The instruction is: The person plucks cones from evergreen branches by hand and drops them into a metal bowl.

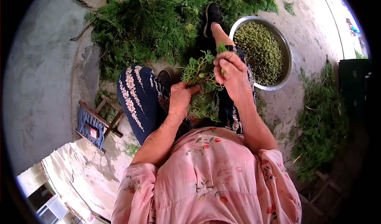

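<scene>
My left hand (181,99) is closed around the stem of a leafy evergreen sprig (198,68), which stands up over my lap. Just right of the sprig, my right hand (233,72) is closed with its fingers curled. A bit of green foliage (221,48) pokes out above that hand, and more green shows at its fingertips; whether small cones are in the fist is hidden. More cut greenery (203,105) lies between my knees, below the hands. A metal basin (290,61) full of small round green cones (260,51) stands to the right of my right hand.
A big heap of evergreen branches (147,25) spreads in front of my feet. Another pile of branches (321,121) lies at the right. A low wooden stool (95,121) with blue fabric and a small red-lit device stands at the left, beside a concrete ledge (39,73).
</scene>
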{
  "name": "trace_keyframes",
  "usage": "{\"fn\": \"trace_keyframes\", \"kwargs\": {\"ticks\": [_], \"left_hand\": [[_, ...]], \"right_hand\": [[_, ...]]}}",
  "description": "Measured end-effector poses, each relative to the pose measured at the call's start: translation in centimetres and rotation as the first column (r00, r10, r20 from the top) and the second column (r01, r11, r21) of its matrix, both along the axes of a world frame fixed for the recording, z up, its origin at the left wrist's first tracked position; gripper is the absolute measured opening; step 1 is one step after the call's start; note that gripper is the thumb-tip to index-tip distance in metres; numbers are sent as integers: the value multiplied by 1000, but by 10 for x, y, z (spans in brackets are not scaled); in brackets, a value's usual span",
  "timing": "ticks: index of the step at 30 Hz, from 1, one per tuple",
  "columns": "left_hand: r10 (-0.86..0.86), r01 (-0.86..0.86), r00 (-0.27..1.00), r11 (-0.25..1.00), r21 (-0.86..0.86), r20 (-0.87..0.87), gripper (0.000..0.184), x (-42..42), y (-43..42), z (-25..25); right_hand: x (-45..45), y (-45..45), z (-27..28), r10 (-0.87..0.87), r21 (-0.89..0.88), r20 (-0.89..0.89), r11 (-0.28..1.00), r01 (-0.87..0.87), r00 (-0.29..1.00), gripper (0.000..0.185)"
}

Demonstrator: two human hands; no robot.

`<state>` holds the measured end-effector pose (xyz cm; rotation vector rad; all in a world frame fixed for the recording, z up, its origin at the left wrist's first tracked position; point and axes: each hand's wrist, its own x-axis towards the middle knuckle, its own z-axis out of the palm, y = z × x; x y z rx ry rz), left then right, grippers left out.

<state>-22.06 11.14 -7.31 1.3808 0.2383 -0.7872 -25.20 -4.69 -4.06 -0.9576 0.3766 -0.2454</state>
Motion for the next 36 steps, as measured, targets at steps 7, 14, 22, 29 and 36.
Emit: {"fn": "trace_keyframes", "kwargs": {"ticks": [7,14,22,29,36], "left_hand": [[-32,32,995,999,3,98,8,-2,2,-10],[-15,13,999,999,-45,-38,8,0,4,-2],[-8,-22,988,982,-189,-157,10,8,6,8],[-229,99,926,915,-392,-300,17,13,9,11],[-301,140,896,889,-436,-326,21,12,7,18]], "right_hand": [[-7,26,-33,-29,-916,17,400,28,999,19],[-2,-4,-4,-29,-116,-114,993,15,993,10],[-36,-66,4,-189,534,213,844,48,958,19],[-37,-44,-32,76,-107,-374,986,-124,924,20],[-21,-7,-30,374,163,-116,921,-354,920,24]]}}
